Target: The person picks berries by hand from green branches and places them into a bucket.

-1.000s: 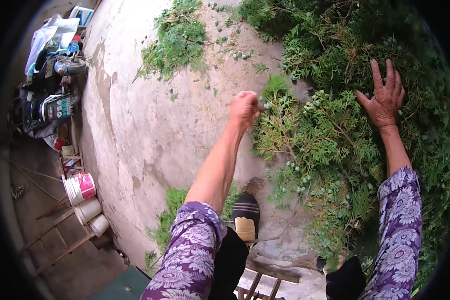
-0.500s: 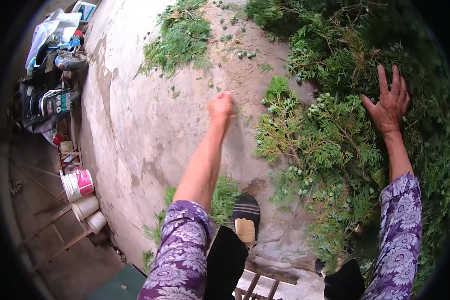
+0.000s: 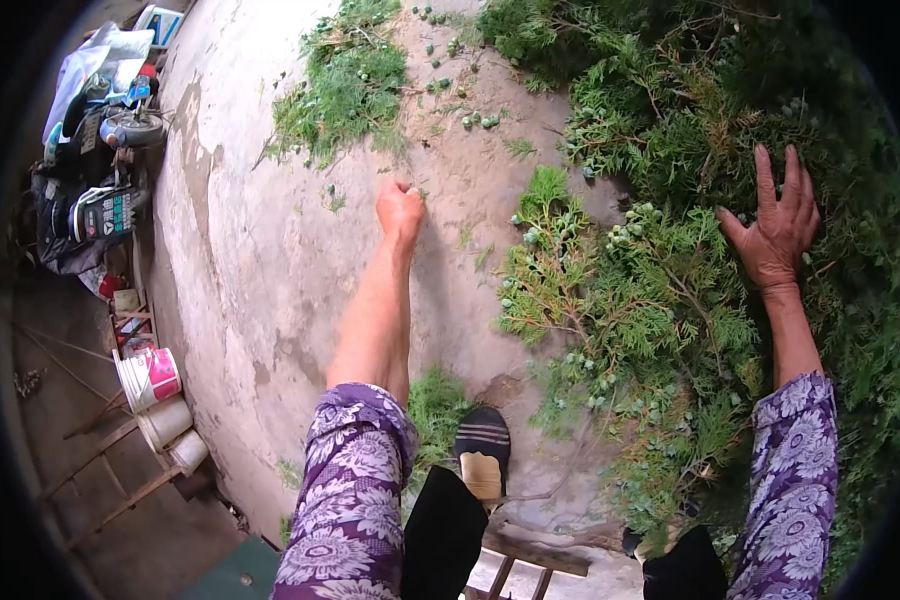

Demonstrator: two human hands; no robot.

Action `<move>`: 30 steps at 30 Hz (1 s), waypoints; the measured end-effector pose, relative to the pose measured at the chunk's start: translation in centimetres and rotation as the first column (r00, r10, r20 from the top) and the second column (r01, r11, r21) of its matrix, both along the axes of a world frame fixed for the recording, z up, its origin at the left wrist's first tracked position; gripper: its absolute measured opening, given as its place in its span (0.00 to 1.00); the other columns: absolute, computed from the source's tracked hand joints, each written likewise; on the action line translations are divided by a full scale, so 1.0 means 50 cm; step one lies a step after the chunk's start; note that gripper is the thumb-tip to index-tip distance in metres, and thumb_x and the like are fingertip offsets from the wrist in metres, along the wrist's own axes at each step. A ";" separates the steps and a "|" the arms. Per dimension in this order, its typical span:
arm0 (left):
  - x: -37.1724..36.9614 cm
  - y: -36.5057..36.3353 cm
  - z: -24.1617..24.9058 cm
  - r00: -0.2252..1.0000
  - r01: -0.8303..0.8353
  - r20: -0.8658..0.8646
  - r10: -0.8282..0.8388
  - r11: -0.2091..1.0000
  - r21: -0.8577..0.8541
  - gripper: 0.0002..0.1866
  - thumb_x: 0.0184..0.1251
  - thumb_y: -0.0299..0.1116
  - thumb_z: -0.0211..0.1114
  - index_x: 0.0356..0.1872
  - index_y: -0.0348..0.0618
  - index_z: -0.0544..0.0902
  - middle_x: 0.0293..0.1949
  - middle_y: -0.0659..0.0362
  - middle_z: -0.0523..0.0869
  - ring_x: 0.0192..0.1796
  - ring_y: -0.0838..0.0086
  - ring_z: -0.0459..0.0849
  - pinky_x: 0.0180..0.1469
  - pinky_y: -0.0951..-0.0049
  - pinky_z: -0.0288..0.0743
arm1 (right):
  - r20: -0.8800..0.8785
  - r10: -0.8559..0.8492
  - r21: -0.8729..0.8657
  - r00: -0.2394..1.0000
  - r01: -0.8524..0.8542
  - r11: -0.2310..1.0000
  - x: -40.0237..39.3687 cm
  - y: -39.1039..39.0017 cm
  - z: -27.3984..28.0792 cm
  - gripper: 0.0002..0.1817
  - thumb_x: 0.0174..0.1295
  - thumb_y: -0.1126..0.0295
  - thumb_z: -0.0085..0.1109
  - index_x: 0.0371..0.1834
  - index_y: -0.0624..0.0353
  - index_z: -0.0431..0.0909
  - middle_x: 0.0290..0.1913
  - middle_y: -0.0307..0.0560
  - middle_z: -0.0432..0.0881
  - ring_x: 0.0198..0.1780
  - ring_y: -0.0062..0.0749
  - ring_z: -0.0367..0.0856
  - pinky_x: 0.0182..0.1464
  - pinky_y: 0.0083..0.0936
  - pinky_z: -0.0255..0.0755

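Observation:
My left hand is closed above the concrete ground, below a loose pile of green sprigs; what it holds, if anything, is too small to name. On the right, my right hand rests with fingers spread on a large heap of green conifer branches. Between the hands lies a branch with yellowish-green tips and small pale-green cones. Several small green cones are scattered on the ground at the upper middle.
Buckets stand near a wooden ladder-like frame at the left. A parked scooter is at the upper left. My shoe and a wooden stool are at the bottom. More sprigs lie beside the shoe.
My closed left hand has moved left across the ground. My right hand stays spread on the branches, and the view has shifted slightly.

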State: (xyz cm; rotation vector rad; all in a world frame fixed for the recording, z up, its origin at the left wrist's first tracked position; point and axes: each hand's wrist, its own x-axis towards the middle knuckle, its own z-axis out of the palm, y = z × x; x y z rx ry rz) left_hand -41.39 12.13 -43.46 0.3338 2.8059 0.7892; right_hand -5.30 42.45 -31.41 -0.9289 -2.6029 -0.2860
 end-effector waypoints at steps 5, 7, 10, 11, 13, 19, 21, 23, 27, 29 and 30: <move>0.028 -0.017 -0.019 0.989 -0.106 -0.112 0.098 0.992 -0.068 0.09 0.51 0.34 0.59 0.25 0.39 0.73 0.23 0.52 0.79 0.28 0.64 0.78 0.32 0.65 0.71 | -0.006 0.008 0.001 1.000 -0.008 1.000 0.004 0.003 -0.001 0.48 0.35 0.49 0.68 0.65 0.35 0.55 0.68 0.43 0.50 0.65 0.43 0.52 0.61 0.43 0.51; 0.024 -0.023 0.004 0.976 -0.113 0.180 0.122 0.992 -0.061 0.09 0.53 0.35 0.59 0.26 0.40 0.73 0.23 0.54 0.79 0.26 0.68 0.78 0.29 0.67 0.71 | -0.014 0.006 0.002 1.000 -0.006 1.000 0.003 0.003 -0.001 0.48 0.35 0.49 0.68 0.65 0.35 0.55 0.68 0.43 0.50 0.64 0.43 0.52 0.61 0.43 0.51; 0.052 -0.010 0.051 0.781 -0.221 0.621 0.071 0.961 0.168 0.07 0.56 0.35 0.57 0.27 0.43 0.73 0.24 0.55 0.79 0.24 0.74 0.77 0.24 0.72 0.70 | -0.014 0.002 -0.006 1.000 -0.002 1.000 0.006 0.005 -0.002 0.48 0.35 0.48 0.68 0.65 0.35 0.55 0.68 0.43 0.50 0.64 0.43 0.53 0.61 0.43 0.51; 0.065 -0.001 0.067 0.669 -0.349 0.742 -0.038 0.866 0.359 0.06 0.58 0.34 0.56 0.28 0.44 0.73 0.25 0.56 0.79 0.24 0.76 0.77 0.22 0.75 0.70 | -0.019 0.007 -0.007 1.000 -0.007 1.000 0.005 0.005 -0.002 0.48 0.35 0.48 0.68 0.65 0.35 0.55 0.68 0.44 0.50 0.64 0.43 0.53 0.60 0.43 0.51; 0.098 0.032 0.102 0.497 -0.528 0.823 -0.273 0.658 0.537 0.04 0.57 0.32 0.57 0.29 0.45 0.72 0.27 0.55 0.80 0.23 0.75 0.76 0.21 0.77 0.69 | -0.022 0.011 -0.011 1.000 -0.011 1.000 0.006 0.004 -0.004 0.48 0.35 0.48 0.68 0.65 0.35 0.55 0.67 0.44 0.50 0.64 0.44 0.53 0.60 0.43 0.51; 0.212 0.179 0.175 0.387 -0.643 0.762 -0.518 0.441 0.626 0.08 0.54 0.27 0.60 0.35 0.43 0.73 0.30 0.56 0.80 0.21 0.78 0.74 0.21 0.77 0.69 | -0.012 0.017 0.013 1.000 -0.017 1.000 0.007 0.006 -0.004 0.48 0.36 0.48 0.67 0.66 0.35 0.55 0.67 0.45 0.51 0.64 0.45 0.53 0.60 0.43 0.51; 0.223 0.217 0.148 0.452 -0.386 0.708 -0.542 0.597 0.703 0.08 0.54 0.27 0.61 0.35 0.42 0.75 0.27 0.58 0.80 0.20 0.80 0.73 0.18 0.79 0.67 | -0.022 0.020 0.005 1.000 -0.020 1.000 0.007 0.005 -0.005 0.48 0.36 0.47 0.67 0.66 0.35 0.55 0.67 0.45 0.51 0.64 0.45 0.53 0.60 0.44 0.51; 0.252 0.250 0.121 0.574 -0.219 0.718 -0.394 0.771 0.598 0.05 0.55 0.28 0.63 0.32 0.42 0.77 0.21 0.62 0.78 0.18 0.82 0.71 0.16 0.81 0.64 | -0.021 0.022 0.011 1.000 -0.022 1.000 0.007 0.005 -0.007 0.48 0.36 0.47 0.67 0.66 0.35 0.55 0.67 0.45 0.51 0.64 0.45 0.53 0.60 0.44 0.51; 0.301 0.296 0.014 0.938 0.268 0.093 -0.334 0.870 0.415 0.12 0.48 0.32 0.67 0.31 0.34 0.79 0.23 0.58 0.81 0.24 0.74 0.77 0.28 0.74 0.71 | -0.034 0.028 0.004 0.999 -0.028 1.000 0.007 0.007 -0.006 0.48 0.36 0.46 0.67 0.65 0.36 0.56 0.67 0.46 0.51 0.64 0.44 0.52 0.60 0.45 0.51; 0.322 0.311 0.049 0.952 0.244 0.092 -0.292 0.906 0.346 0.12 0.46 0.33 0.67 0.28 0.35 0.79 0.24 0.54 0.81 0.27 0.68 0.79 0.31 0.70 0.72 | -0.034 0.030 0.008 0.999 -0.030 1.000 0.007 0.007 -0.005 0.48 0.36 0.46 0.67 0.65 0.36 0.56 0.67 0.46 0.51 0.64 0.44 0.52 0.60 0.45 0.51; 0.328 0.316 0.064 0.964 0.219 0.085 -0.250 0.937 0.271 0.11 0.44 0.34 0.67 0.26 0.37 0.79 0.24 0.50 0.81 0.29 0.62 0.81 0.35 0.66 0.73 | -0.037 0.032 0.007 0.999 -0.032 0.999 0.007 0.006 -0.005 0.48 0.36 0.46 0.67 0.65 0.36 0.56 0.67 0.46 0.51 0.64 0.44 0.53 0.60 0.45 0.51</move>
